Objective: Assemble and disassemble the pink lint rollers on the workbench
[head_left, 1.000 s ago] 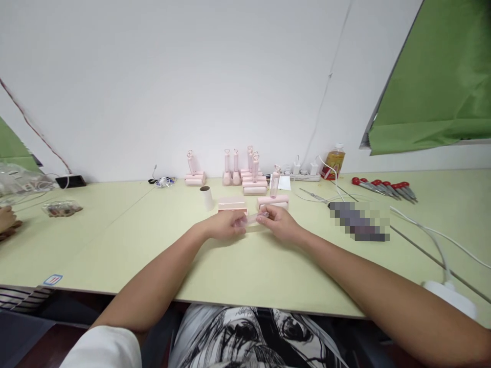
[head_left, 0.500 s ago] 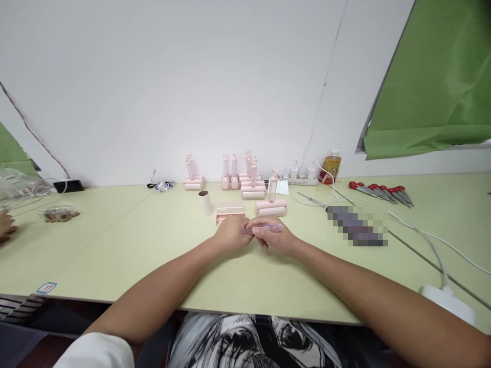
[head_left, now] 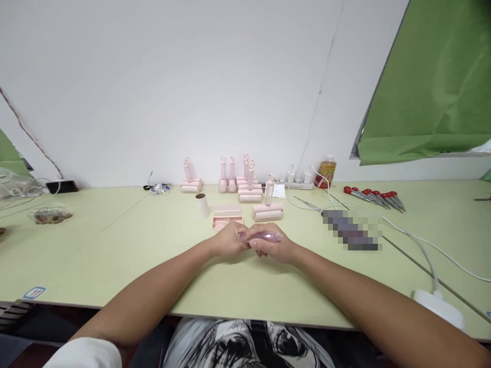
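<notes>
Both hands meet over the table near its front middle. My right hand (head_left: 274,246) is closed around a clear pinkish handle (head_left: 268,236), which lies roughly level. My left hand (head_left: 230,239) is closed on the left end of the same handle, its fingertips partly hidden behind my right hand. Just beyond my left hand lies an open pink case (head_left: 227,221). A white paper roll (head_left: 201,206) stands left of the case. Behind my right hand a pink lint roller (head_left: 267,212) rests with its clear handle upright.
More pink rollers (head_left: 250,192) stand by the wall. On the right are a bottle (head_left: 326,171), red-handled tools (head_left: 374,197), a blurred dark object (head_left: 349,230), white cables and a white charger (head_left: 439,308). A bagged bundle (head_left: 50,214) lies left.
The view has shifted slightly, so the table sits lower and further left. Both hands remain together on the handle, and more of the open pink case shows beyond my left hand.
</notes>
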Motion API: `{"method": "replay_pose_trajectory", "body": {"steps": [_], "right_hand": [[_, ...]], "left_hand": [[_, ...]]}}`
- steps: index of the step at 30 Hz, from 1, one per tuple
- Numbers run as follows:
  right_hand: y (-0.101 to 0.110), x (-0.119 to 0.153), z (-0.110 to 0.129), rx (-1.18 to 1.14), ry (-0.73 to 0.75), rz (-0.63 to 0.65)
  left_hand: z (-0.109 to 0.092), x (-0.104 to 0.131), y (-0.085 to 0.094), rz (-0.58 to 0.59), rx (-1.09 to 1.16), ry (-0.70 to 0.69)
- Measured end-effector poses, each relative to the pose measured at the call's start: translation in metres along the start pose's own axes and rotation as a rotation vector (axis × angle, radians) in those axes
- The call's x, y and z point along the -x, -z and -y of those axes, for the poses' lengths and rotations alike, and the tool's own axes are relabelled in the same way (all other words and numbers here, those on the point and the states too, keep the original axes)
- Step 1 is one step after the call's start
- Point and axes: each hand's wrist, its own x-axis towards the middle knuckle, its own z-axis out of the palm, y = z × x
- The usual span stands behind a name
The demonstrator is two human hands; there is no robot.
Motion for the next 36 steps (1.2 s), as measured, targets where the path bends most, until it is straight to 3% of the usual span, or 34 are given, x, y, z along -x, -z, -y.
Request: {"method": "replay_pose_trajectory", "body": {"steps": [16, 22, 26, 31, 36], "right_hand": [[0.005, 0.0, -0.004, -0.021, -0.036, 0.061], [0.003, 0.002, 0.006, -0.039, -0.01, 0.093], [0.003, 0.004, 0.011, -0.055, 0.053, 0.015], [0.013, -0.002, -0.008, -0.001, -0.006, -0.156], [0.02, -0.006, -0.022, 0.045, -0.089, -0.172]], "left_hand": [[0.012, -0.003, 0.004, 0.113, -0.01, 0.054], [0.014, -0.004, 0.005, 0.178, 0.042, 0.049], [0.006, -0.001, 0.012, 0.112, 0.058, 0.092], [0.005, 0.005, 0.032, -0.062, -0.165, 0.194], [0.013, 0.007, 0.042, 0.018, -0.496, 0.317]]}}
